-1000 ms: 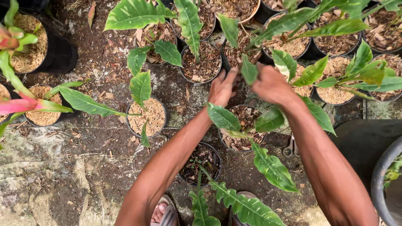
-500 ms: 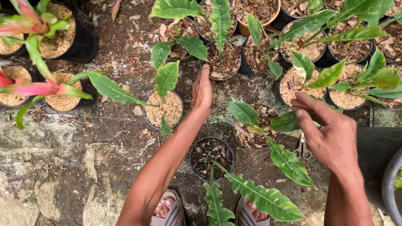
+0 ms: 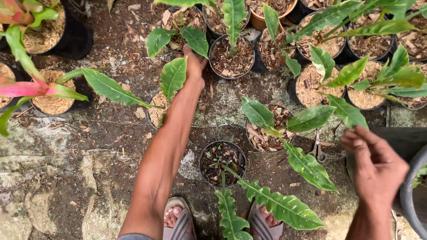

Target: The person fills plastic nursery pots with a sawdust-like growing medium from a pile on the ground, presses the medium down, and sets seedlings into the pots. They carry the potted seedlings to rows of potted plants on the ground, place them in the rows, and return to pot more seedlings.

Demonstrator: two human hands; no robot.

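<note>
Round black plastic pots [image 3: 232,57] of coarse brown husk and bark, carrying glossy, lance-shaped variegated leaves, are set closely over rough, damp stone ground [image 3: 53,178]. Compared with half a second earlier, the left hand [image 3: 194,62] is seen extended further to the far pots, while the right hand [image 3: 376,164] is drawn back to the lower right. The left arm is stretched straight, its fingers hidden behind a broad leaf [image 3: 195,40], so their grip cannot be told; the right hand is held loosely open, empty, beside small scissors [image 3: 318,150].

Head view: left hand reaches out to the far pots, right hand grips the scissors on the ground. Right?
Not quite. In the head view the right hand is empty, fingers spread; the scissors lie untouched on the ground beside it. The left hand does reach to the far pots.
</note>
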